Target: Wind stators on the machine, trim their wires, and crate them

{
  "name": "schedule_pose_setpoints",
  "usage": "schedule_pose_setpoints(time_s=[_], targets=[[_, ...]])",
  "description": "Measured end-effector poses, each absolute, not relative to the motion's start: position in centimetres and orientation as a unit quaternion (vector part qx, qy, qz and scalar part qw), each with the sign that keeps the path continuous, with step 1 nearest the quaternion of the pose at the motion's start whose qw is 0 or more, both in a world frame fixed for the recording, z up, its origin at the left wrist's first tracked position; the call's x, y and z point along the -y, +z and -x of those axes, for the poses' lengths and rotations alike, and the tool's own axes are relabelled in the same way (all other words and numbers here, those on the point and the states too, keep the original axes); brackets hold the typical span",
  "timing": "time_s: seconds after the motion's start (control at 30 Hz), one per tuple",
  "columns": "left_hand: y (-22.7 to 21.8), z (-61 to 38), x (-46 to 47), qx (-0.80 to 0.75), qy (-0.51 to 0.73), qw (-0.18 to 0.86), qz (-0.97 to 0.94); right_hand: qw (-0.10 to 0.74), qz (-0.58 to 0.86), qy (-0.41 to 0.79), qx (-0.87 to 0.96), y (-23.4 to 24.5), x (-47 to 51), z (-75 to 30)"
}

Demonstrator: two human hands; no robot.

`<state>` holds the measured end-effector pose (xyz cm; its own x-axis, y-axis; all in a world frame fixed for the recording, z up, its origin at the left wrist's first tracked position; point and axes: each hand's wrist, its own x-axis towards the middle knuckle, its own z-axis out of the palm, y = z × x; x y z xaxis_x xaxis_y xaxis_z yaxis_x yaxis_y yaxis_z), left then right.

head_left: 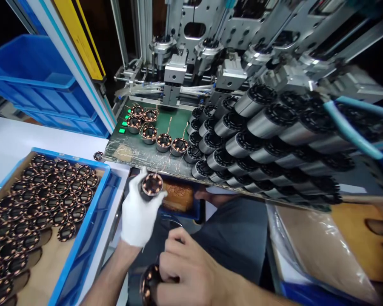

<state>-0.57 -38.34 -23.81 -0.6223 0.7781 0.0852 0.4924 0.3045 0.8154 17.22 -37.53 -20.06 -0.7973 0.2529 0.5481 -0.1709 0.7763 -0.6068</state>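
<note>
My left hand (138, 214) wears a white glove and is closed around a small motor stator (151, 185) with copper windings, held up in front of the green work plate (175, 123). My bare right hand (187, 267) is closed on another copper-wound stator (147, 284) low in the view, near my lap. Several wound stators (149, 131) with loose wire ends stand on the green plate. To their right lie rows of silver and black unwound stator cores (242, 144).
A blue tray (92, 221) at the left holds several wound stators on cardboard. Blue bins (35, 80) are stacked at the far left. A winding machine (210, 46) stands behind the plate. A small tray of copper scrap (178, 197) sits under the plate's edge. Plastic-covered cardboard (325, 250) is at the right.
</note>
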Motion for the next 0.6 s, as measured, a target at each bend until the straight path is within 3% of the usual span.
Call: schedule_pose_setpoints(time_s=[0.17, 0.3, 0.43, 0.6], targets=[[-24.1, -0.8, 30.0, -0.790, 0.400, 0.088, -0.456, 0.265, 0.120, 0.361, 0.886, -28.3, 42.6, -22.1], [-24.8, -1.3, 27.3, -0.794, 0.403, 0.041, -0.453, 0.234, 0.160, 0.361, 0.888, -31.6, 45.2, -24.8], [-24.9, -1.3, 25.9, -0.794, 0.404, 0.051, -0.451, 0.249, 0.228, 0.414, 0.845, -31.5, 45.6, -25.9], [-23.7, -1.2, 27.8, -0.786, 0.396, 0.044, -0.473, 0.240, 0.225, 0.402, 0.854, -27.6, 41.8, -27.5]])
